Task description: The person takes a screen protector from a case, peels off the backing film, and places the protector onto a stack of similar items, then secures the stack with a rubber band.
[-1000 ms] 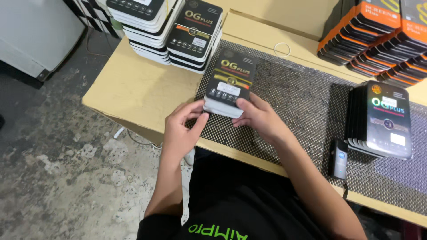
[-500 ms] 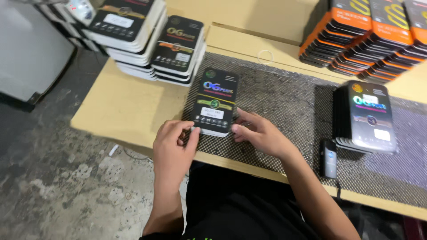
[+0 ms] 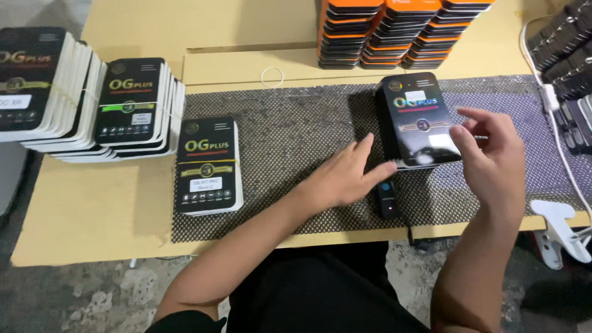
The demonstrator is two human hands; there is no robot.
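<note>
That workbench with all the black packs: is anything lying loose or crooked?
Mostly tidy. A lone rubber band lies loose on the bench behind the mesh mat, and the left-hand stacks fan out unevenly.

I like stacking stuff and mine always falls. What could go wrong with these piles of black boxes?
The small pile of black boxes under both hands could slip sideways, since the left hand pushes its corner while the right hand only touches the edge. The left hand might also knock the little black gadget near the table edge. The tall piles lean and could topple.

Open mat (image 3: 296, 142) between bundled pack (image 3: 208, 165) and black stack (image 3: 419, 120).
</note>
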